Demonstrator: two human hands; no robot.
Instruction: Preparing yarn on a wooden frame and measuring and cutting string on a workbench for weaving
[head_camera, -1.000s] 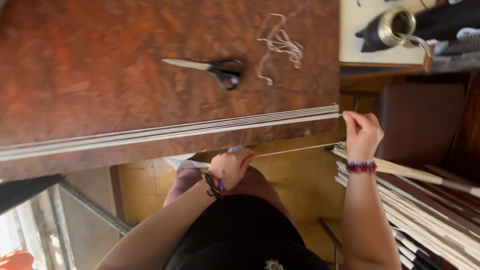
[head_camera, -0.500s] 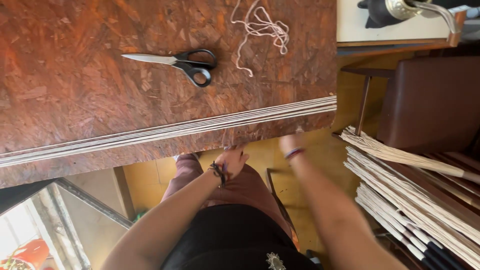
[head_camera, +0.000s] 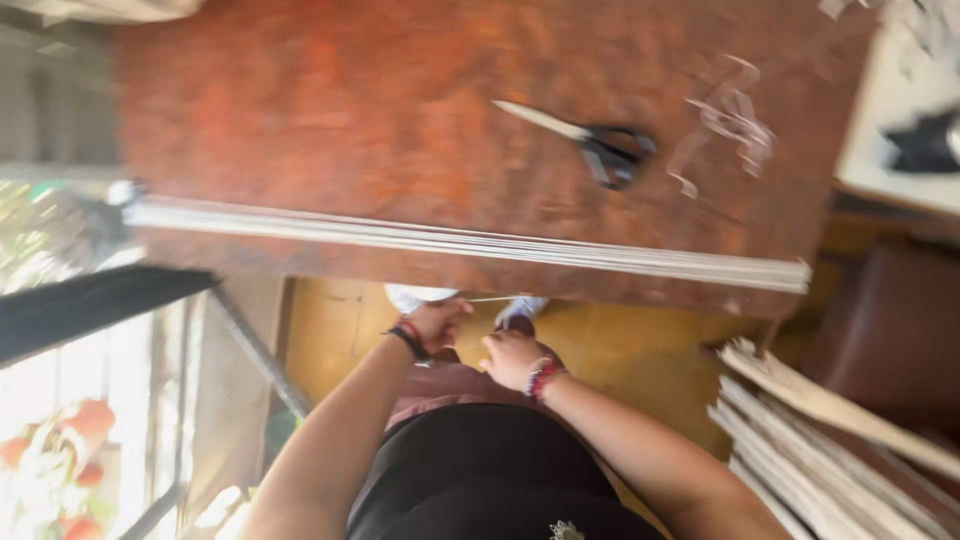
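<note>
Reddish-brown chipboard made up the tabletop (head_camera: 330, 110), its surface mottled and rough-looking, though motion blur softened everything we saw. Along its near edge lay a long bundle of thin pale strips (head_camera: 470, 245), straight and flat, packed side by side and reaching almost the full width of the board.

Both hands were below that edge, over our lap. Our left hand (head_camera: 438, 322) was curled shut with finger and thumb pinched together, and a thin pale string (head_camera: 490, 298) ran from it towards the right. Our right hand (head_camera: 512, 357) was just beside it, a little lower, also closed into a loose fist. We could not tell through the blur whether it gripped the string's other end or only rested near it. We judged the work at that moment to be the handling of a short length of string between the two hands, apart from the bundle and not touching it.

Such fine, limp cord would call for a firm pinch at both ends and steady tension, since slack would let it slip or tangle.

Farther back on the board lay scissors (head_camera: 590, 150), with bright metal blades and dark handles, and near them a loose tangle of string scraps (head_camera: 735, 115). At our right, well apart from the hands, stood a stack of pale flat slats (head_camera: 830, 450), stiff and long, fanned unevenly. Beneath the hands the floor (head_camera: 640, 350) was a dull yellow.
</note>
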